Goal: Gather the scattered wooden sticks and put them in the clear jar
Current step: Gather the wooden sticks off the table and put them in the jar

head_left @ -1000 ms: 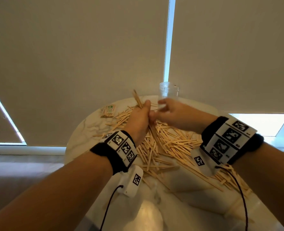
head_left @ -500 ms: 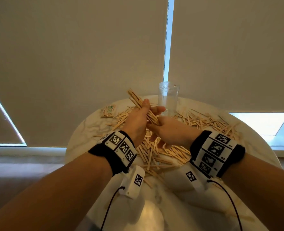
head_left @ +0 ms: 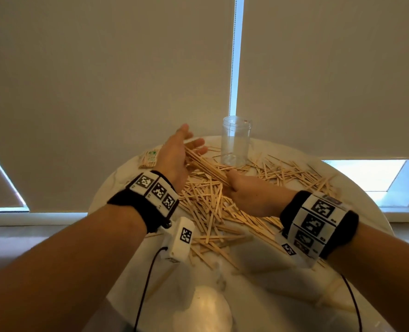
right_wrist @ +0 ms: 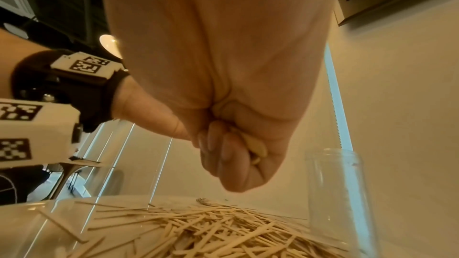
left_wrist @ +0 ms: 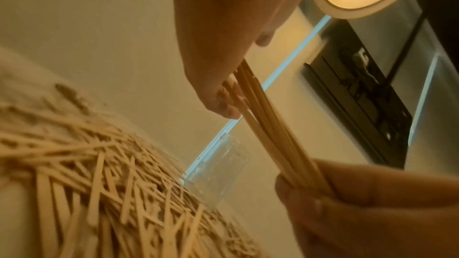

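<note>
Bundle mid-handoff, jar (head_left: 236, 142) empty at back of counter (head_left: 258, 291)

Right hand (head_left: 246, 195) fingers clamped on bundle of sticks (head_left: 206, 167); left hand (head_left: 177, 156) fingers spread, only cradling. Risk: loose far end fans out, snags jar rim, tips the light jar; most sticks (head_left: 210, 212) remain scattered

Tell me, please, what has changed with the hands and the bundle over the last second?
The left hand has opened its fingers and let go of the bundle; the right hand has drawn back toward the person and now grips its near end alone. The jar stays empty and the pile unmoved.
</note>
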